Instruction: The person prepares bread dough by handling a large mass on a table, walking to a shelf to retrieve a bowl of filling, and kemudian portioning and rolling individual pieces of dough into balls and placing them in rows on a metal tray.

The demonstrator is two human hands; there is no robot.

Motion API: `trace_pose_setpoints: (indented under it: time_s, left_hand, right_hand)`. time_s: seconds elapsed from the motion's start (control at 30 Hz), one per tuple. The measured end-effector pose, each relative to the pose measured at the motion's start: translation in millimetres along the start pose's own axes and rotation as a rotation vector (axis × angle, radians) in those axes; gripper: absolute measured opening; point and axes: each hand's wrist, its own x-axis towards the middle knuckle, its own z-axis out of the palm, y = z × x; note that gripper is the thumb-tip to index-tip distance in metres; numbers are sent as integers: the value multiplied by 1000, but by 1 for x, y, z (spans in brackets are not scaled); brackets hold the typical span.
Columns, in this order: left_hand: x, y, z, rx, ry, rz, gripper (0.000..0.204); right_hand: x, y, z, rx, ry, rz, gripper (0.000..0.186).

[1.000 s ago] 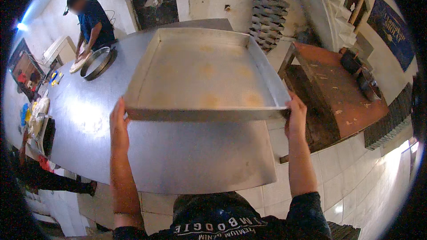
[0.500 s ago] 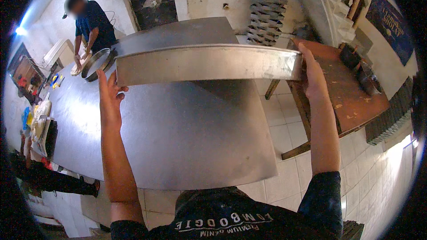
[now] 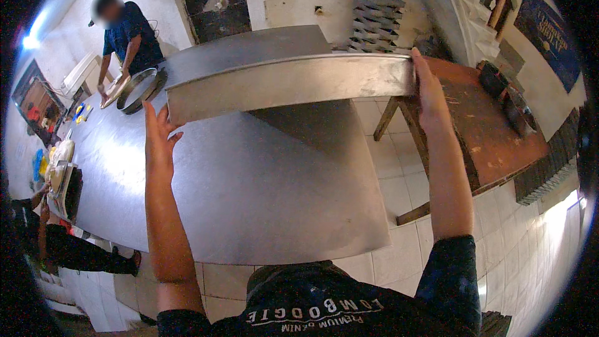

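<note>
A long, shallow metal baking tray (image 3: pixel 293 87) is raised over the steel worktable (image 3: pixel 268 200), its near side wall facing me. Its right end is tilted higher than its left, and the inside of it is hidden. My left hand (image 3: pixel 161 134) grips the left end, with the thumb apart and the fingers partly hidden by the tray. At the opposite end my right hand (image 3: pixel 430 87) presses against the corner with its fingers up along it. The tray's dark shadow falls on the tabletop below.
Across the table at the far left, a person (image 3: pixel 131 37) works pale dough (image 3: pixel 115 92) beside a round metal pan (image 3: pixel 137 90). Another person (image 3: pixel 62 246) stands at the left edge. A brown wooden table (image 3: pixel 493 131) holds dark pans. Stacked metal moulds (image 3: pixel 376 19) stand by the wall.
The tray's right end has risen with my right hand, so it slants more; its left end has dipped slightly. The person across the table has shifted their hands on the dough.
</note>
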Motion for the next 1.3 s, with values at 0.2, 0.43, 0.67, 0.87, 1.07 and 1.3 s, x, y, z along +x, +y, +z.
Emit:
trace_pose_setpoints:
  time_s: [0.2,0.43,0.67,0.87,1.07,1.3]
  left_hand:
    - [-11,-62,14,-35,-105,-191,82]
    - [16,-274,-26,337,68,-100,44]
    - [-34,-199,61,685,96,-72,24]
    - [-46,-206,40,674,142,92,38]
    - [-99,-213,-26,1063,110,176,53]
    - [-143,-188,-114,1189,-6,143,52]
  right_hand:
    - [35,107,-32,-257,115,-10,59]
    - [25,227,-31,-286,-143,21,42]
    - [-54,219,-7,-1317,-188,-620,34]
    - [-57,222,4,-1206,-93,-672,27]
    - [-54,220,-2,-1209,-104,-665,27]
    - [-104,187,72,-1068,-178,-785,46]
